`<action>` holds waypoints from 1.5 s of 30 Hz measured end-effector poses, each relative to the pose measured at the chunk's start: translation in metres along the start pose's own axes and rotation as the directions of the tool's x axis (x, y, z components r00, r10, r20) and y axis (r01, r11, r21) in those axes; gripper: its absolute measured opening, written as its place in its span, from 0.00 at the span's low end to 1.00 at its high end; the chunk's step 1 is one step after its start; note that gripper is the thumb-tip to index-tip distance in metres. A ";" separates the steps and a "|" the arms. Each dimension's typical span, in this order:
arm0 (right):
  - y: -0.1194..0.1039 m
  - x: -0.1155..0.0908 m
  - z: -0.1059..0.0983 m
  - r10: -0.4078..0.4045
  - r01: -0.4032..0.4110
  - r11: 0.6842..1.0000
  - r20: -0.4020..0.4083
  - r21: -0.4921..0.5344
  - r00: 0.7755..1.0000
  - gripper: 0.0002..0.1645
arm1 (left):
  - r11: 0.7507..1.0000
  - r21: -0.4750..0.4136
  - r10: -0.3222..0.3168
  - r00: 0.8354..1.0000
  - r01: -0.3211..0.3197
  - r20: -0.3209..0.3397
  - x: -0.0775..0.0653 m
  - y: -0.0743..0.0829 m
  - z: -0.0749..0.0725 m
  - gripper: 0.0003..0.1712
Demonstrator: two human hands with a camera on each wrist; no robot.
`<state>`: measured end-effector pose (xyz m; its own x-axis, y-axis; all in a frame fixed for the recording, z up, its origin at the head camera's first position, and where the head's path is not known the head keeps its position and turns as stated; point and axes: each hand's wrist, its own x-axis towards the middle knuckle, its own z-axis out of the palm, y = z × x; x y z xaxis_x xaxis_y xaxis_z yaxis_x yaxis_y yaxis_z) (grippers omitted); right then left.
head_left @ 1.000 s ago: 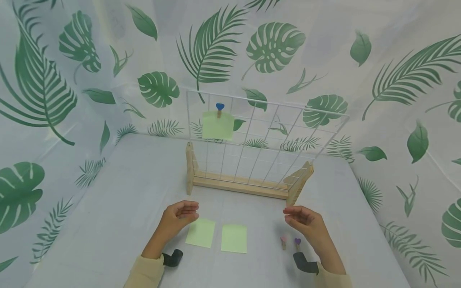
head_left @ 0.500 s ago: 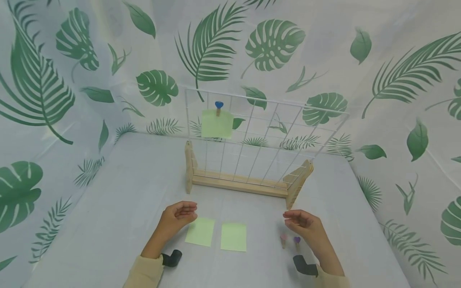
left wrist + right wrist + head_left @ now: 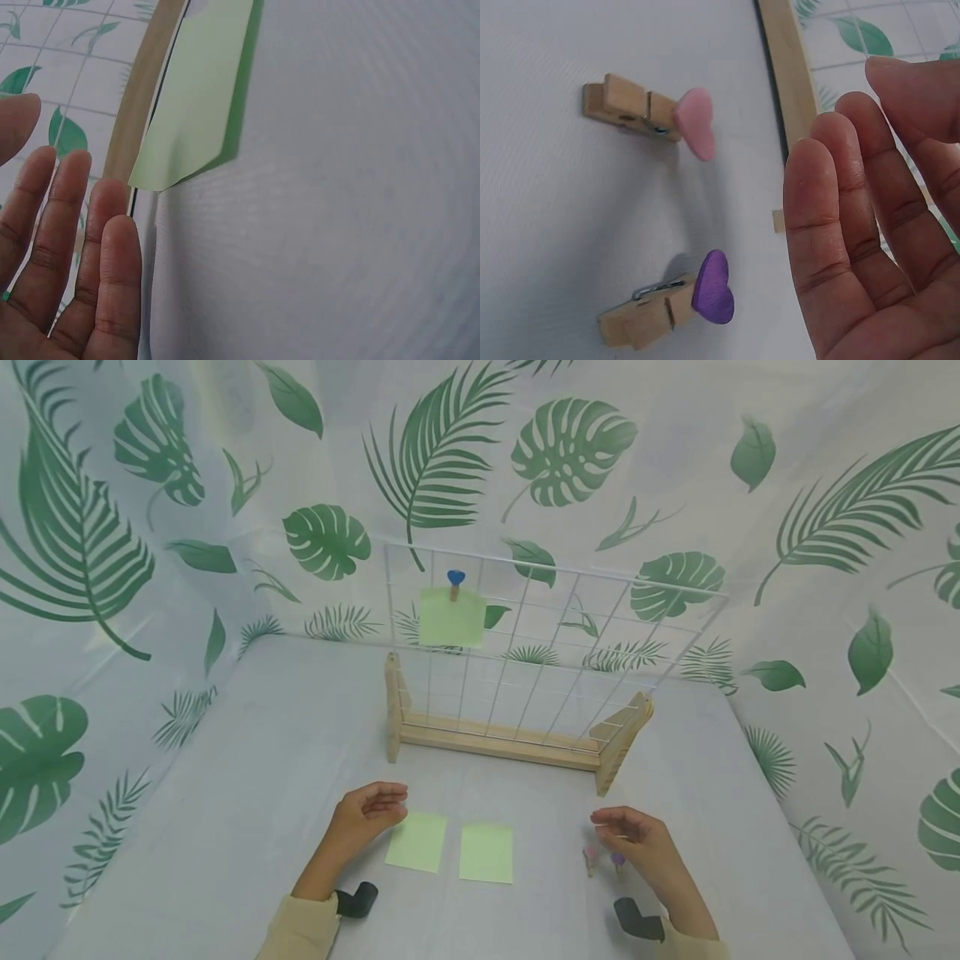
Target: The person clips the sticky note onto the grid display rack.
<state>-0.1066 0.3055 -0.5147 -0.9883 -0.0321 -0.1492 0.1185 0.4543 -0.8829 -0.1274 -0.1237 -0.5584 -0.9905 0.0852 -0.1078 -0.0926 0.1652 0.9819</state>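
My left hand point(image 3: 360, 818) is held over the table beside the left green sticky note point(image 3: 417, 842), fingers relaxed and holding nothing. A second sticky note point(image 3: 486, 853) lies just to its right. In the left wrist view one note point(image 3: 199, 97) is past the fingertips. My right hand point(image 3: 637, 843), also with nothing in it, hovers by two small wooden clothespins. One has a pink heart point(image 3: 696, 124), the other a purple heart point(image 3: 714, 287); both lie on the table. In the head view the right hand partly overlaps the purple clothespin point(image 3: 618, 861).
Behind the notes stands a white wire grid point(image 3: 517, 643) in a wooden base point(image 3: 502, 750). A clothespin with a blue heart point(image 3: 456, 580) holds another green note point(image 3: 452, 618) on its upper left. White cloth with green leaf prints point(image 3: 573, 452) hangs around the table point(image 3: 247, 760).
The right hand has come down a little toward the clothespins, now covering part of the purple one in the head view. The left hand has hardly moved. The notes and grid stay put.
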 end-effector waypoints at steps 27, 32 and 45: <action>0.022 0.010 -0.012 -0.089 0.120 0.983 0.209 -0.138 0.974 0.18 | 0.980 0.186 -0.066 0.995 0.078 -0.068 0.001 -0.004 0.000 0.17; 0.022 0.012 -0.011 -0.069 0.113 0.972 0.207 -0.207 0.976 0.17 | 0.973 0.222 -0.053 0.996 0.068 -0.073 0.001 -0.005 0.000 0.15; 0.023 0.016 -0.006 0.029 0.028 0.945 0.168 -0.327 0.985 0.12 | 0.925 0.365 -0.066 0.992 0.101 -0.105 0.004 -0.001 0.000 0.11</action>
<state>-0.1203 0.3211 -0.5351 -0.9543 -0.1679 -0.2471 0.0528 0.7193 -0.6927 -0.1312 -0.1236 -0.5603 -0.9874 -0.0298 -0.1557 -0.1483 0.5205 0.8409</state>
